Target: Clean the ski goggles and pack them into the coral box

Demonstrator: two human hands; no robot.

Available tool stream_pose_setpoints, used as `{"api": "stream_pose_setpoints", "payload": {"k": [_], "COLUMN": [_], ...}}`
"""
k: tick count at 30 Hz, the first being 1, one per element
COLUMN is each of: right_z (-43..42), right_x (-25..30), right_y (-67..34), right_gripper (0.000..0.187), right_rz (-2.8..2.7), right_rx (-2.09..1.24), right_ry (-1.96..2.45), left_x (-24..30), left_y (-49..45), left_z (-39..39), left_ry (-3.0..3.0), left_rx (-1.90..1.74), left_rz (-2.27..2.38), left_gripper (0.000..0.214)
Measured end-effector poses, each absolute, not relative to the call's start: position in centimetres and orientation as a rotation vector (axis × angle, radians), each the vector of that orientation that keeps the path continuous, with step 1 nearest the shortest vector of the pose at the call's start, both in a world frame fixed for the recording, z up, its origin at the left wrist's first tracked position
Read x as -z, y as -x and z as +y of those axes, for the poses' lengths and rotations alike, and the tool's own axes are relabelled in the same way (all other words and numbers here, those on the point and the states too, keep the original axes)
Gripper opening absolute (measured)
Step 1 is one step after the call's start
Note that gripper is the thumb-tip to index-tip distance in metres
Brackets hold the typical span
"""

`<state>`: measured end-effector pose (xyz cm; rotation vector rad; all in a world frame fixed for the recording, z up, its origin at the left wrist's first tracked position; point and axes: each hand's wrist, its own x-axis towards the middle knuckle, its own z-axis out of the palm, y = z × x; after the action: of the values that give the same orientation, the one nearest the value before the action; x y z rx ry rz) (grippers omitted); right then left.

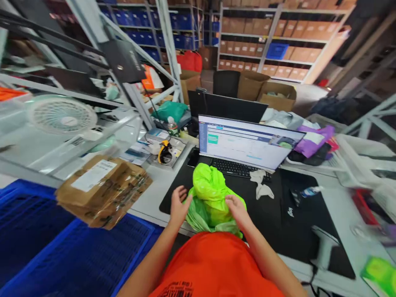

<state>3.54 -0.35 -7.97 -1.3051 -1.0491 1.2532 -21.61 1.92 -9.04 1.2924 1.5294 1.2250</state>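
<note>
A bright green plastic bag (209,194) lies bunched on the black desk mat (297,218) in front of me. My left hand (178,204) holds its left side, fingers curled against the plastic. My right hand (236,208) grips the bag's right side from above. Just behind the bag stand a black keyboard (235,168) and a lit monitor (247,142). A crumpled white cloth (260,183) lies on the mat to the right of the bag.
A brown cardboard parcel (103,189) sits on the edge of blue crates (62,251) at my left. A white fan (62,115) stands on a grey shelf frame. A barcode scanner (323,247) rests at right. Purple bags (314,140) and cardboard boxes lie behind the monitor.
</note>
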Motion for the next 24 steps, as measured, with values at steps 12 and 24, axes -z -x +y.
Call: {"api": "stream_pose_setpoints", "payload": {"k": [12,24], "right_z": [-3.4,-3.0], "right_x": [6.3,6.6], "right_y": [-0.6,-0.6], "right_gripper": [0.033,0.032], "right_rz": [-2.224,-2.489], "right_rx": [-1.037,-0.660], "right_ry": [1.180,1.639], "left_x": [5.4,6.4], "left_y": [16.7,18.7], "left_z": [1.3,4.9], "left_ry": [-2.227,-2.230], "left_rx": [-0.445,-0.292], "left_rz": [1.707,1.981], "left_gripper": [0.057,0.043]}}
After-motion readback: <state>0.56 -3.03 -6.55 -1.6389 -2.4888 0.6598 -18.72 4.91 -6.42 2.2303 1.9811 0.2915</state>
